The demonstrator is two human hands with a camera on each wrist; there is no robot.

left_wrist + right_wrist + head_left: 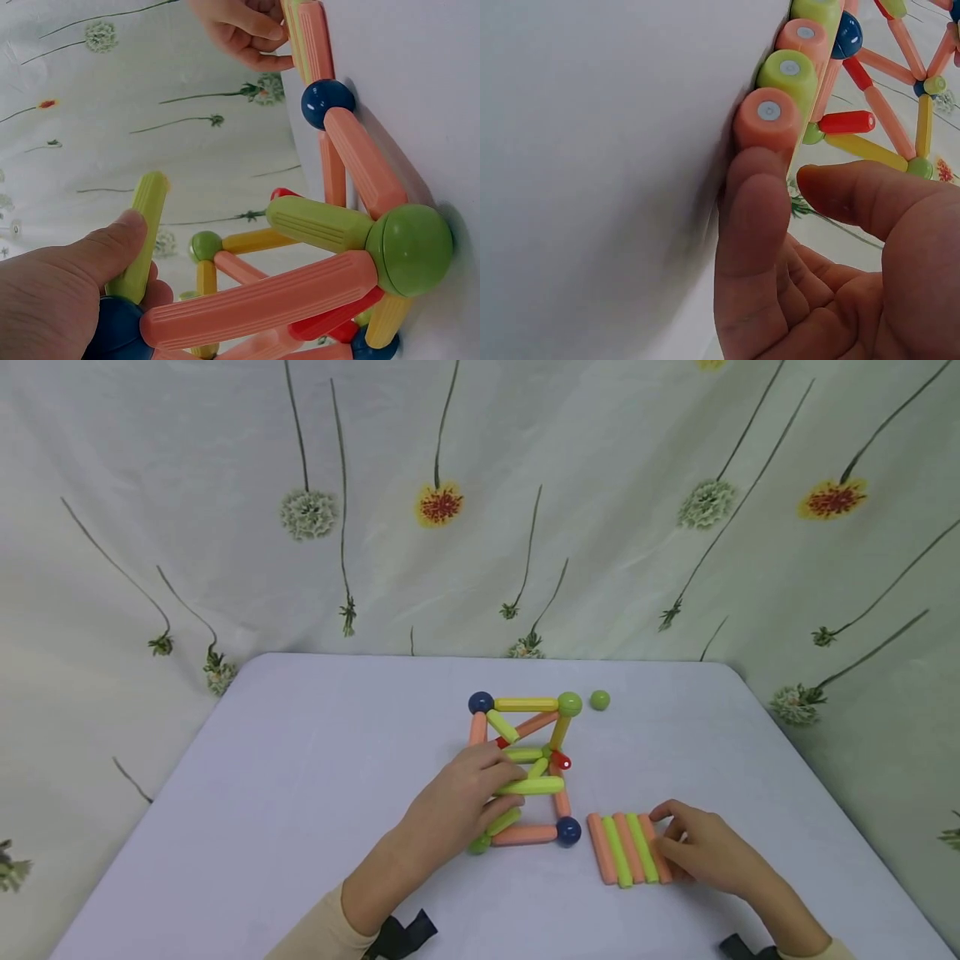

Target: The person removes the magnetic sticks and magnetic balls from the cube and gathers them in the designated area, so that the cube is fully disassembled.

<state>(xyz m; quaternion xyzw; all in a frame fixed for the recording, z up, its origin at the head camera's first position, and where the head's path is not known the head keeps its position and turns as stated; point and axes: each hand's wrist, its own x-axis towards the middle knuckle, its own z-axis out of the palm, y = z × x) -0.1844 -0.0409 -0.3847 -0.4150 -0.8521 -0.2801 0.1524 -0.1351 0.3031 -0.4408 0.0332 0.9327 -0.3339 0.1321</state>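
Observation:
Over a frame of magnetic sticks and balls, my left hand [468, 789] pinches a lime-green stick [146, 232] between thumb and fingers. A blue ball [118, 330] on the frame is close below that grip. The frame joins orange sticks [525, 835], yellow sticks [525, 704] and red pieces with green balls [570, 704] and blue balls [568, 832]. To its right, my right hand [701, 843] is at a row of orange and lime-green sticks lying side by side. Its fingertips touch the outermost orange stick [769, 124], with a gap between thumb and forefinger.
A loose green ball [599, 700] lies behind the frame on the white table [337, 735]. A curtain with printed flowers [600, 485] hangs behind the table. Black straps [405, 935] show near both wrists.

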